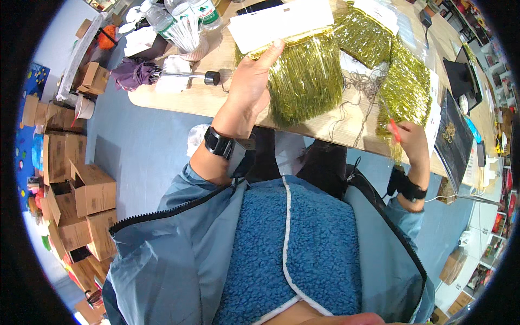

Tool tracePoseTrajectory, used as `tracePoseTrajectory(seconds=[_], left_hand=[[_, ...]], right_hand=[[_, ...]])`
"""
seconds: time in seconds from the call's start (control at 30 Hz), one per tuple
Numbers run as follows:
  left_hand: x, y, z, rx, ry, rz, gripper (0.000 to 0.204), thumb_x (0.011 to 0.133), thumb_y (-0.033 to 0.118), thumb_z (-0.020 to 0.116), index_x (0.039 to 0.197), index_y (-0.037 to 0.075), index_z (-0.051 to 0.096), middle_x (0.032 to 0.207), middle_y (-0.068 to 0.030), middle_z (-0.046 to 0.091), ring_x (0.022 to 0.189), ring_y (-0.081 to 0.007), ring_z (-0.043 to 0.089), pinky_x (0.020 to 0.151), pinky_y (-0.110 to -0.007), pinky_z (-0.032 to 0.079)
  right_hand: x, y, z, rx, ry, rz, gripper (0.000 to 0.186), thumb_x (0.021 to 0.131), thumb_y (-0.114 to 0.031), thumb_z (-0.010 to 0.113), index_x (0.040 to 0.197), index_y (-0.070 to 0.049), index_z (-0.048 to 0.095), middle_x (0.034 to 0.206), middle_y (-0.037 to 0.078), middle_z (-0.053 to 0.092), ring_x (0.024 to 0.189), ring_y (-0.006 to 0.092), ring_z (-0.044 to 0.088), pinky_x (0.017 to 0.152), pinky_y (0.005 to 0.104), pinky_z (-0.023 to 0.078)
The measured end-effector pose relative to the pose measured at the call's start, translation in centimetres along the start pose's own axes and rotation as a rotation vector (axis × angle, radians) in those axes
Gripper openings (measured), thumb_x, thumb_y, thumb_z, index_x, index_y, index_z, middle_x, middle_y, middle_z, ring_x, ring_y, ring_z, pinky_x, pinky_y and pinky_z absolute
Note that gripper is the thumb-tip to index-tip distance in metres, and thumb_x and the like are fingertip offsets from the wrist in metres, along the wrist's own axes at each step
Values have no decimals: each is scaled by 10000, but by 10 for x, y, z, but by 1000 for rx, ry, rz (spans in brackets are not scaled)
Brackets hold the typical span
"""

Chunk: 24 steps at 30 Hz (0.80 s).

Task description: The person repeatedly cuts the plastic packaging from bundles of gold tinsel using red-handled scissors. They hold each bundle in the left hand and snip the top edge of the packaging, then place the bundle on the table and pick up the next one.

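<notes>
My left hand (250,81) grips a gold tinsel fringe (306,78) at its upper left corner, thumb on top and the other fingers mostly hidden. A white card (281,24) runs along the fringe's top edge, and the strands hang toward the table's near edge. On the right, my right hand (411,142) is closed around a slim tool with a red handle (395,130); its thin shaft points away from me, and its exact kind is unclear. That tool lies over a second gold fringe (407,86). Between the two hands is a tangle of thin dark string (364,86).
Another gold fringe (364,35) lies farther back. At the left are a folded purple umbrella (132,74), a cup of white sticks (192,46) and plastic bottles (206,13). A black sheet (454,141) and a dark screen (465,76) stand right. Cardboard boxes (92,189) fill the floor at left.
</notes>
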State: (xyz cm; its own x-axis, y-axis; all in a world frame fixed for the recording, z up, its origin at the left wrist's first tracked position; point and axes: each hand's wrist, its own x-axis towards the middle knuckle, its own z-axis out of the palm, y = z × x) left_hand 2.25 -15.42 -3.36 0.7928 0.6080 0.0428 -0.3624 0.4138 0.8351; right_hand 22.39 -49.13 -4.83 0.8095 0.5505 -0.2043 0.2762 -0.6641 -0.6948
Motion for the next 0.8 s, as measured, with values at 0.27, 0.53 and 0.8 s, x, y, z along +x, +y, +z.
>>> tracePoseTrajectory(seconds=[0.27, 0.53, 0.8], left_hand=[[-6, 5, 11, 46, 10, 88, 468, 965, 229, 732, 1334, -29, 604, 1313, -79, 660, 1182, -170, 603, 1040, -327, 453], [-15, 5, 23, 339, -30, 175, 422, 949, 143, 744, 1318, -22, 624, 1285, -87, 679, 1164, -174, 622, 1034, -309, 464], [-21, 7, 24, 399, -52, 197, 394, 941, 163, 758, 1273, -26, 662, 1235, -78, 705, 1107, -150, 640, 991, -291, 482]], right_hand=[[-45, -13, 3, 250, 194, -44, 226, 900, -232, 787, 924, -20, 714, 701, -30, 609, 600, 32, 491, 546, 195, 356], [-80, -91, 32, -39, 330, -493, 194, 738, -42, 829, 875, -3, 697, 669, 32, 576, 602, 116, 532, 559, 257, 416], [-77, -109, 32, -132, 339, -482, 215, 695, -87, 829, 831, -10, 682, 650, 85, 555, 583, 207, 531, 558, 324, 432]])
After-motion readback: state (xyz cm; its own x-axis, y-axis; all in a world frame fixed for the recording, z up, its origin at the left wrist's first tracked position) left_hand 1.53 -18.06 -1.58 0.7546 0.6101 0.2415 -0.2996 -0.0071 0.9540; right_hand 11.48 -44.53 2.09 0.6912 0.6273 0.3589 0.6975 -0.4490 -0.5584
